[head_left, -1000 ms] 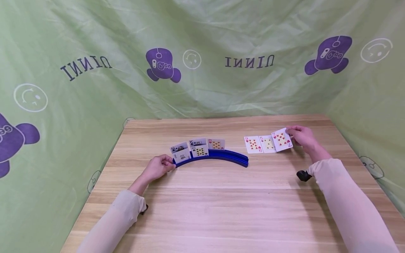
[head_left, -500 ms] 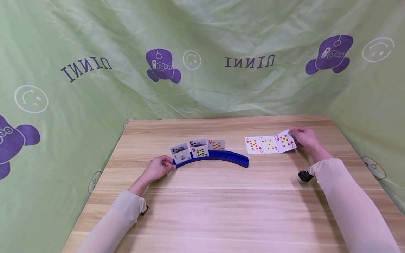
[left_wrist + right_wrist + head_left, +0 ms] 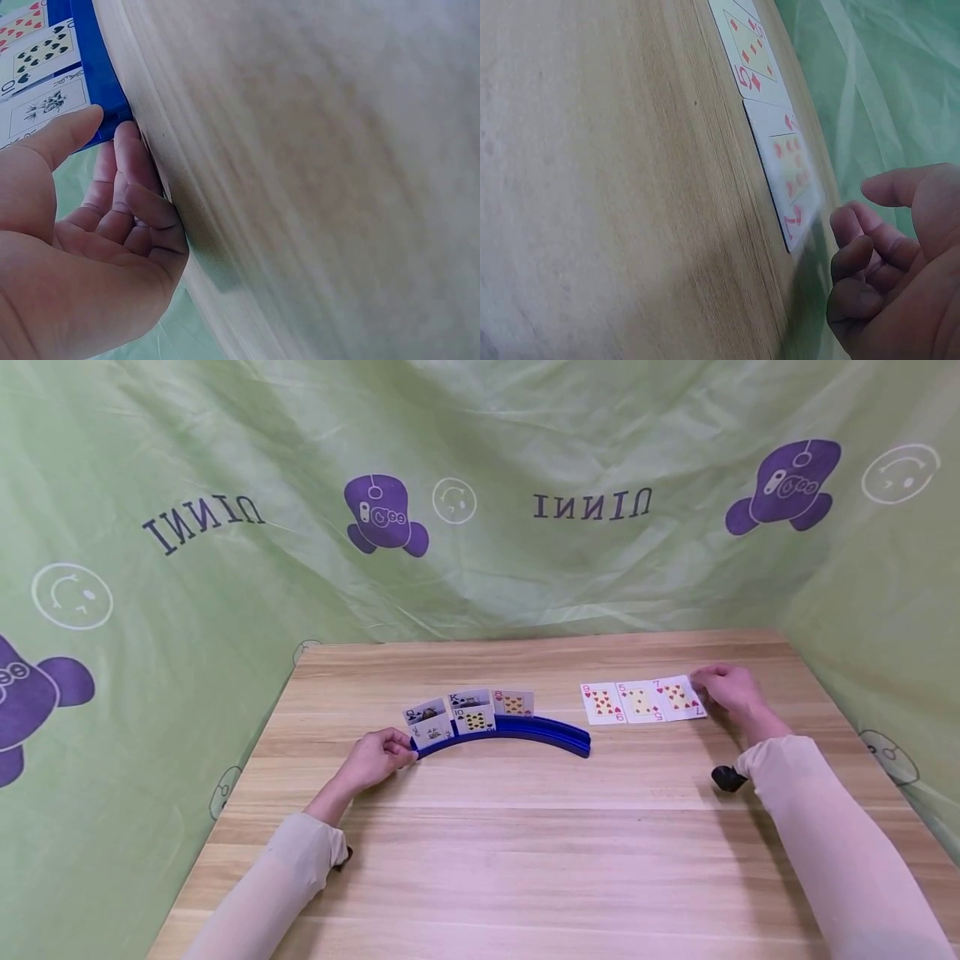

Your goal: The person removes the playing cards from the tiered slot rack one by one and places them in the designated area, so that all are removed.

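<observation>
At the left end of a curved blue card holder [image 3: 558,735], my left hand [image 3: 373,758] pinches the rail between thumb and fingers, as the left wrist view shows. A joker [image 3: 430,735] stands in the holder before a queen [image 3: 422,712]. Beside them a ten [image 3: 476,721] stands before a king [image 3: 468,699], with a red eight [image 3: 513,703] to the right. Flat on the table lie a nine of hearts [image 3: 602,703], a five of diamonds [image 3: 640,702] and a seven of hearts [image 3: 678,697]. My right hand [image 3: 900,262] is just off the seven's right edge, thumb and fingers apart, holding nothing.
The wooden table [image 3: 525,860] reaches back to a green printed curtain [image 3: 480,577], which also hangs along both sides. A dark band [image 3: 727,778] hangs at the right sleeve's cuff.
The seven of hearts has come down from tilted to flat, right of the five, uncovering the five fully. My right hand has let go of it and shifted slightly right. The left hand stayed still.
</observation>
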`<state>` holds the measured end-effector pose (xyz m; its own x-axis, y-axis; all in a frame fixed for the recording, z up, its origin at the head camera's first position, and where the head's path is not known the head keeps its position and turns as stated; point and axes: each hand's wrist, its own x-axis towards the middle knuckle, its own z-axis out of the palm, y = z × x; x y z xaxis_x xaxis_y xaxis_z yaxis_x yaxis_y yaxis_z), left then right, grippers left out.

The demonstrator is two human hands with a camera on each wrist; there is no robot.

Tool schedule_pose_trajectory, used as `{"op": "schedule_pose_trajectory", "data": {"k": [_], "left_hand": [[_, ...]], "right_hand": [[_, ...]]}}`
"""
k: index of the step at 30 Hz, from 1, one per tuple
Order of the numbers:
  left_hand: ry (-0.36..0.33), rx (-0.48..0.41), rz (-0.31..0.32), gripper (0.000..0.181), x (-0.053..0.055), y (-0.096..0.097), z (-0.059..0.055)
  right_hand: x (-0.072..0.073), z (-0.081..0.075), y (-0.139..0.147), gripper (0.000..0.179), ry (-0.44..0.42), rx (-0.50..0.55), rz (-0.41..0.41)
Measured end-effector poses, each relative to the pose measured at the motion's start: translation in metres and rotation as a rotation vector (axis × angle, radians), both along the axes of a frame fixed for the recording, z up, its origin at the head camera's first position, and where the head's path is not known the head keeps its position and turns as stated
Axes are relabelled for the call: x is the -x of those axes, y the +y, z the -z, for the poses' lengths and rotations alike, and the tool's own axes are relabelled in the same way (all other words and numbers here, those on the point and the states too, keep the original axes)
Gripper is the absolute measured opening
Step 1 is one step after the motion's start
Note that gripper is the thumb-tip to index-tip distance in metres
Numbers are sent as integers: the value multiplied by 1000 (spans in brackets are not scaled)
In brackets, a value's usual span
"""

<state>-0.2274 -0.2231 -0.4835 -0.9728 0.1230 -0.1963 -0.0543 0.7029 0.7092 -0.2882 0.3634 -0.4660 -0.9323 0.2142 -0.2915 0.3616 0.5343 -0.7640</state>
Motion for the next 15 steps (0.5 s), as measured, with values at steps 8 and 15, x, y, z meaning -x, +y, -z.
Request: {"op": "schedule_pose_trajectory", "data": {"k": [8, 15], "left_hand": [[1, -2, -2, 20, 0, 0, 0], [-2, -3, -5, 21, 0, 0, 0]], "right_hand": [[-9, -3, 1, 65, 3, -16, -56], [-11, -5, -9, 59, 51, -14, -102]]}}
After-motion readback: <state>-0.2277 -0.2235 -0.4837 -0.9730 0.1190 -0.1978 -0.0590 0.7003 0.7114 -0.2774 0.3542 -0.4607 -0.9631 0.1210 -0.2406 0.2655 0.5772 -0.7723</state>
